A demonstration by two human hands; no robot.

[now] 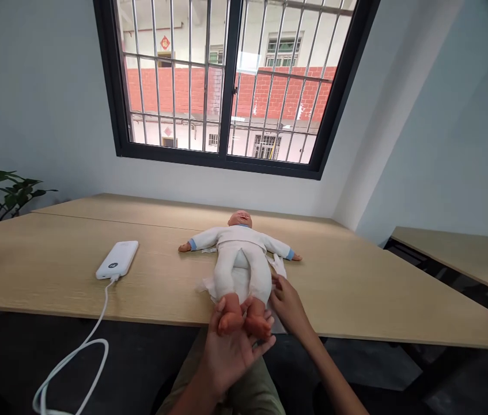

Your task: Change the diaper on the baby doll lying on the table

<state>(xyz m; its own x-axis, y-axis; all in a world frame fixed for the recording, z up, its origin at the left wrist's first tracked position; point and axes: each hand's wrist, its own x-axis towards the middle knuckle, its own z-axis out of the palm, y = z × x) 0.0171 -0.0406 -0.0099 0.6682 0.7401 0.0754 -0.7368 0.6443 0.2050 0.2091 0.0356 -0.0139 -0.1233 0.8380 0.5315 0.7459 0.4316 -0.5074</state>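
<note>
A baby doll (242,242) lies on its back on the table, head toward the window and arms spread. It wears a white outfit with blue cuffs, and its bare feet point toward me. My left hand (229,351) is under the feet, palm up, with fingers curled around the ankles and the thumb at the side. Beside the doll's lower leg, at the right, is my right hand (289,305). Its fingers are bent against the leg and the thin white material (278,265) there; their tips are partly hidden. More of this white material shows under the doll.
A white power bank (118,259) lies on the wooden table (161,288) to the left; its white cable (97,334) hangs over the front edge. A plant (6,193) stands at far left. Behind the table is a barred window (226,86). Another table (460,248) stands at right.
</note>
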